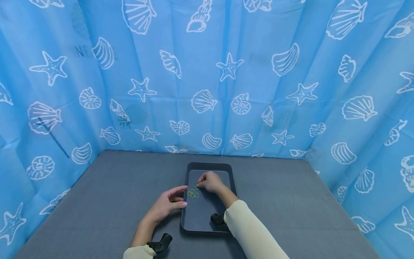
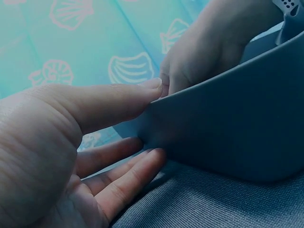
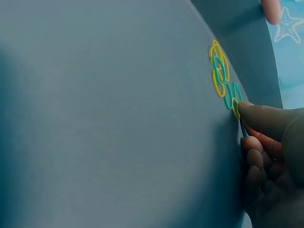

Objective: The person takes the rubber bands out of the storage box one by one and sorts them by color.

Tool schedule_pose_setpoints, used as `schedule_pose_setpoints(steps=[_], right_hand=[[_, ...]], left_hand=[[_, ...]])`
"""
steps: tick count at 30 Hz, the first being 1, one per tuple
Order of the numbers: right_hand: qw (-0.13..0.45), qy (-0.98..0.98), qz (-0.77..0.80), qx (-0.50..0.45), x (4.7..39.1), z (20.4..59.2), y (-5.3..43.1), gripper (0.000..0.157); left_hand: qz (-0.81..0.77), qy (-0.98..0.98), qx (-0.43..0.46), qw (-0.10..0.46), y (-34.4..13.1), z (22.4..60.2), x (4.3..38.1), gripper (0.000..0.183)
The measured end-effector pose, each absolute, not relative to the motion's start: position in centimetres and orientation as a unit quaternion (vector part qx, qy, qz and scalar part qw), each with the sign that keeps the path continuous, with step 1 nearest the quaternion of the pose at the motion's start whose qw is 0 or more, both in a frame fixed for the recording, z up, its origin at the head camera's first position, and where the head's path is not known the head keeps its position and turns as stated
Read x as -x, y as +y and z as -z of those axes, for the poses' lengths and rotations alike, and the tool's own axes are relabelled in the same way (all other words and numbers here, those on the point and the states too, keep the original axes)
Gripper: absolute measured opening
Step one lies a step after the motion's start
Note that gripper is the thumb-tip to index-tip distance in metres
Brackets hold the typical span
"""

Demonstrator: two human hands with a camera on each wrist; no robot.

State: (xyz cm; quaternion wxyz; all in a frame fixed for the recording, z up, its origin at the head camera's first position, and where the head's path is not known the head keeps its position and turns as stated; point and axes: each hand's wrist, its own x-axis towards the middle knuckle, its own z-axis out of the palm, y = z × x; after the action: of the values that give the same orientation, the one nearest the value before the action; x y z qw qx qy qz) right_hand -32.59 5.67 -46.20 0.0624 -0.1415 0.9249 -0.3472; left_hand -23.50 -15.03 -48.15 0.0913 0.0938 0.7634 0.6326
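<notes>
A dark grey rectangular tray (image 1: 204, 216) lies on the table, with several thin yellow and green rubber bands (image 1: 194, 195) grouped near its left wall. My right hand (image 1: 211, 181) reaches inside, thumb and fingertips pinching a yellow rubber band (image 3: 236, 109) at the end of the group; its far part is hidden by the thumb. Along the tray's left side, my left hand (image 1: 166, 205) has its fingers fairly straight. In the left wrist view its thumb (image 2: 118, 102) is right at the rim and the other fingertips are by the outer wall.
One small green rubber band (image 1: 243, 181) lies outside the tray, to its right, on the grey cloth-covered table (image 1: 275, 201). A blue curtain (image 1: 207, 79) with white shells and starfish hangs behind and at both sides. Black wrist mounts (image 1: 160, 243) sit at both cuffs.
</notes>
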Motion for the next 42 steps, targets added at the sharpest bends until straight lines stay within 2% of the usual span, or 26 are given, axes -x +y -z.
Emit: schedule_pose_setpoints(steps=[25, 42], right_hand=[[0.060, 0.931, 0.331, 0.145, 32.1, 46.3, 5.6, 0.013], [0.061, 0.878, 0.449, 0.158, 32.1, 45.7, 6.6, 0.011]], left_hand=[[-0.627, 0.768, -0.097, 0.090, -15.1, 48.4, 23.6, 0.058], [-0.633, 0.760, -0.107, 0.098, -15.4, 48.6, 23.7, 0.058]])
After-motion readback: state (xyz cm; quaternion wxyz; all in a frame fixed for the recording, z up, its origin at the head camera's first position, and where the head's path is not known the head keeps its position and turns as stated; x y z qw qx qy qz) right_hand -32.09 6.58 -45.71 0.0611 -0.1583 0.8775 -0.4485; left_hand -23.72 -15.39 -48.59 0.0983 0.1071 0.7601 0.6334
